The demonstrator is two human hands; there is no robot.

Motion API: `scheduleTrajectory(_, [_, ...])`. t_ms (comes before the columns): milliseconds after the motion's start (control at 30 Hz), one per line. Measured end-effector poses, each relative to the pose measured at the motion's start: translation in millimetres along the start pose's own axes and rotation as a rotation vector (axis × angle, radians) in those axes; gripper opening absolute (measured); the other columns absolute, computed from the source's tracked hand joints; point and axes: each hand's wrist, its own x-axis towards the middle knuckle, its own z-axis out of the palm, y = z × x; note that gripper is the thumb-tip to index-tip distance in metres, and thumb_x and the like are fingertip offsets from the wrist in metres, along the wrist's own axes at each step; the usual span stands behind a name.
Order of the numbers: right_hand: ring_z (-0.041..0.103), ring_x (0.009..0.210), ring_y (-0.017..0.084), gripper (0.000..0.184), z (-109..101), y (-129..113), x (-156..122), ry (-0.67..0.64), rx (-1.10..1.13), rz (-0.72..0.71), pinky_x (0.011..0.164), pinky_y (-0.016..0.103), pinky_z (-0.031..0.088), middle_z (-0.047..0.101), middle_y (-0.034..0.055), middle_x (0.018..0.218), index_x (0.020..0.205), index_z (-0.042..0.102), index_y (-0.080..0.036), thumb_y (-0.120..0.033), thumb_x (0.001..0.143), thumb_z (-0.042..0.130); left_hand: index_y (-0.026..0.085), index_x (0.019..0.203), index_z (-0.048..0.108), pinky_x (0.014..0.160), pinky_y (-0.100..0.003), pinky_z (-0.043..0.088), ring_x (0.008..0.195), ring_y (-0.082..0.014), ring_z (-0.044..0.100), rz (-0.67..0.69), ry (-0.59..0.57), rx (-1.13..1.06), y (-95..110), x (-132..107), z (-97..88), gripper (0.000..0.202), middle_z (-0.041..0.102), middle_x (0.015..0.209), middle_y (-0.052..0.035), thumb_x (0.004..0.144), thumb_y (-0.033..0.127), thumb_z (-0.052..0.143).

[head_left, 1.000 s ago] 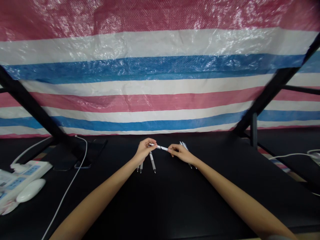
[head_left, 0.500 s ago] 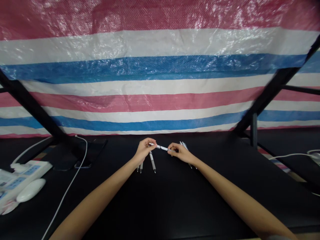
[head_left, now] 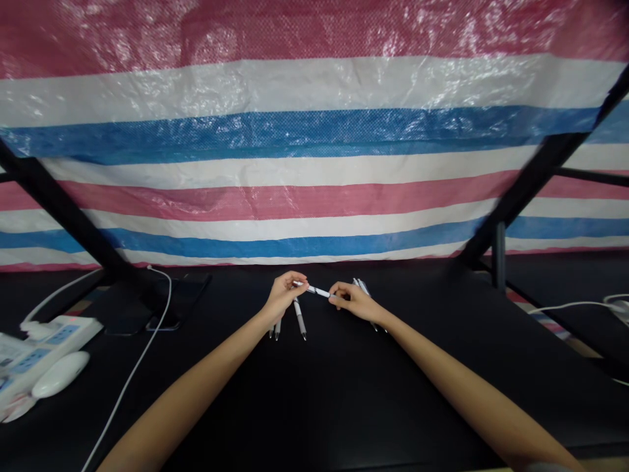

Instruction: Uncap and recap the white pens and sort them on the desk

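The left hand point(head_left: 285, 296) is pinching one end of a slim white pen point(head_left: 318, 291), with more pens point(head_left: 299, 318) lying just below that hand. The right hand point(head_left: 354, 303) is gripping the other end, with further pens point(head_left: 362, 286) lying just beyond it. The pen is probably handling light and stiff but slippery, so fingertips are best taking it by the barrel.

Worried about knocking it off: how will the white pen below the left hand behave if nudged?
That white pen looks slim and round, so it would probably roll on the black table. Likely light and stiff too: a similar pen looks straight between the left hand and right hand.
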Motion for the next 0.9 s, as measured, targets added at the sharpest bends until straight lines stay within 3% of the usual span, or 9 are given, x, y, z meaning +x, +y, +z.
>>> scheduleTrajectory(200, [0.046, 0.056, 0.012, 0.044, -1.4, -2.0, 0.9, 0.004, -0.099, -0.008, 0.057, 0.025, 0.034, 0.052, -0.0008, 0.059, 0.068, 0.057, -0.017, -0.051, 0.088, 0.038, 0.016, 0.078, 0.064, 0.067, -0.026, 0.044, 0.071, -0.0146, 0.058, 0.008, -0.009, 0.014, 0.7, -0.2, 0.0, 0.025, 0.063, 0.074, -0.0023, 0.059, 0.028, 0.075])
scheduleTrajectory(433, [0.045, 0.053, 0.011, 0.033, 0.5, -0.7, 0.6, 0.028, -0.008, 0.005, 0.053, 0.023, 0.032, 0.049, -0.0044, 0.058, 0.088, 0.056, -0.018, -0.049, 0.077, 0.059, 0.016, 0.077, 0.064, 0.067, -0.027, 0.044, 0.069, -0.0141, 0.058, 0.002, 0.001, 0.011, 0.6, -0.2, -0.6, 0.024, 0.063, 0.073, -0.0019, 0.059, 0.026, 0.075])
scheduleTrajectory(633, [0.049, 0.059, 0.013, 0.029, -0.4, -1.5, 0.4, -0.029, -0.028, -0.006, 0.06, 0.025, 0.035, 0.054, -0.0013, 0.061, 0.085, 0.058, -0.017, -0.045, 0.085, 0.048, 0.016, 0.077, 0.064, 0.068, -0.026, 0.042, 0.071, -0.0137, 0.058, 0.008, -0.015, -0.013, -2.1, 0.5, -0.8, 0.023, 0.063, 0.073, -0.0018, 0.059, 0.023, 0.074])
scheduleTrajectory(900, [0.044, 0.059, 0.013, 0.031, -1.4, -4.0, 0.9, -0.049, -0.09, 0.003, 0.059, 0.025, 0.034, 0.048, -0.0023, 0.061, 0.078, 0.056, -0.018, -0.044, 0.088, 0.043, 0.016, 0.076, 0.063, 0.068, -0.026, 0.043, 0.072, -0.0137, 0.058, 0.004, -0.023, -0.026, -1.5, 0.1, -0.7, 0.023, 0.063, 0.073, -0.0014, 0.058, 0.022, 0.076])
